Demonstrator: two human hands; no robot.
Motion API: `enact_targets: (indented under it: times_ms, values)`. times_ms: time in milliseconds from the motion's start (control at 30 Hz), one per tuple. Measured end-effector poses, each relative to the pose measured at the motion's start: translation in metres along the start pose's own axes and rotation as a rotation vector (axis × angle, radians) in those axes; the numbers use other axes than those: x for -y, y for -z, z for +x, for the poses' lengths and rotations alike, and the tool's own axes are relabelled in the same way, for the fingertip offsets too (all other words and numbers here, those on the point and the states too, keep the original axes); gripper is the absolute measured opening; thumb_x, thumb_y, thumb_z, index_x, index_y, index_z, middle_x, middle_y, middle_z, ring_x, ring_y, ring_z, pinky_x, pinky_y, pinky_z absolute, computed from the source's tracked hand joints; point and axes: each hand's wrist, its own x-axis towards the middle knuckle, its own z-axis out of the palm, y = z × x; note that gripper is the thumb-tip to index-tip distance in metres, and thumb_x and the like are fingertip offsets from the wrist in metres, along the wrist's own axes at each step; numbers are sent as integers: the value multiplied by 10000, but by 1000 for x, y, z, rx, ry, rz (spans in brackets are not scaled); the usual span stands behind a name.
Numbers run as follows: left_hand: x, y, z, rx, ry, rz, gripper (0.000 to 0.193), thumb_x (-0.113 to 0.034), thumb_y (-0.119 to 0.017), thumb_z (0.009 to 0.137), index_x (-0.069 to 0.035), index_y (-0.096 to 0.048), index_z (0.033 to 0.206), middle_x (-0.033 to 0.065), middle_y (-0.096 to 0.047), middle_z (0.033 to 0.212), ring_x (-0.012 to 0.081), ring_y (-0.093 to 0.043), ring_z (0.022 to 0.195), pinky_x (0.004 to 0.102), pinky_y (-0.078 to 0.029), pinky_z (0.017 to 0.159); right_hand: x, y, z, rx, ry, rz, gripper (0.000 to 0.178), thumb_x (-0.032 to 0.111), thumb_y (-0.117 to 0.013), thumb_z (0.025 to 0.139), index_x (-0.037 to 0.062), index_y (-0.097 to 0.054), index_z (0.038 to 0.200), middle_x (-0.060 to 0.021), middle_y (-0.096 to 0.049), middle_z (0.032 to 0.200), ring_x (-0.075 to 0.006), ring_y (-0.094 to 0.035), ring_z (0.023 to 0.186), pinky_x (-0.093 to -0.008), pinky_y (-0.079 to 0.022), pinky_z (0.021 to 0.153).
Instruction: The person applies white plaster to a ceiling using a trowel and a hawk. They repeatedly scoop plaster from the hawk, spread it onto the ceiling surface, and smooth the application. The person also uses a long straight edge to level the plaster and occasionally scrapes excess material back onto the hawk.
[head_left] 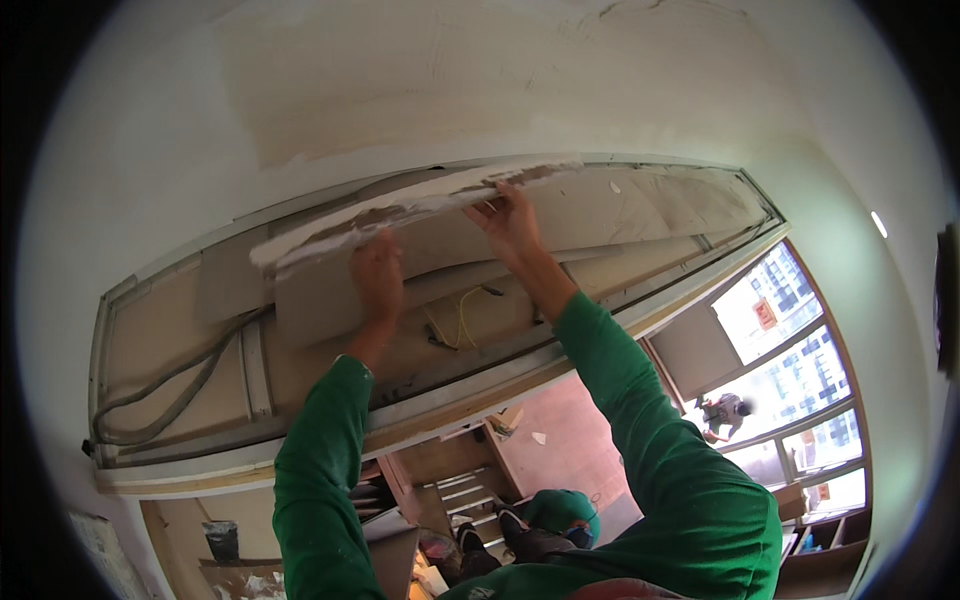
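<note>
Overhead, a long strip of what looks like plasterboard (330,222) slants across a framed ceiling recess, its ragged edge white and brown. My left hand (378,275) is closed at the strip's lower edge, left of its middle; the fingertips are partly hidden. Farther right, my right hand (510,225) grips the same edge, thumb and fingers bent around it. Behind and below the strip, a grey board (610,210) spans much of the recess. Thin yellow wires (462,318) with dark ends hang below my hands.
A metal-and-wood frame (420,395) borders the recess. Grey cables (165,415) loop at its left end. Far below are slatted steps (465,490), dark shoes (510,525) and a rounded green shape (560,512). Another person (722,415) is near the windows; a dark bucket (222,540) stands lower left.
</note>
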Motion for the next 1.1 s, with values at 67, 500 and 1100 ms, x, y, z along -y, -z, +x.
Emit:
enact_targets:
  times_ms: [67,500,1100]
  values:
    - [-20,3,4,-70,108,-226,600,-482,-470,1005,-6,-579,656,45,-525,549,141,-502,525,274,-413,552,-6,2,11,67,-18,1,274,203,-585,933,28,-495,1124,-124,-551,1078,-287,-590,1005,-479,-548,912]
    - [-23,2,9,77,366,-498,597,-539,-434,1002,-44,-609,719,67,-631,703,146,-597,596,271,-487,574,-13,12,26,74,-23,-132,337,293,-498,977,-3,-439,1128,-155,-525,1086,-258,-604,912,-398,-554,862]
    - [-42,25,18,240,237,-675,449,-481,-493,994,-42,-548,1073,92,-678,925,185,-683,873,268,-562,763,-21,-22,19,196,-26,38,377,168,-562,923,24,-369,1214,-180,-517,1101,-293,-624,849,-398,-622,709]
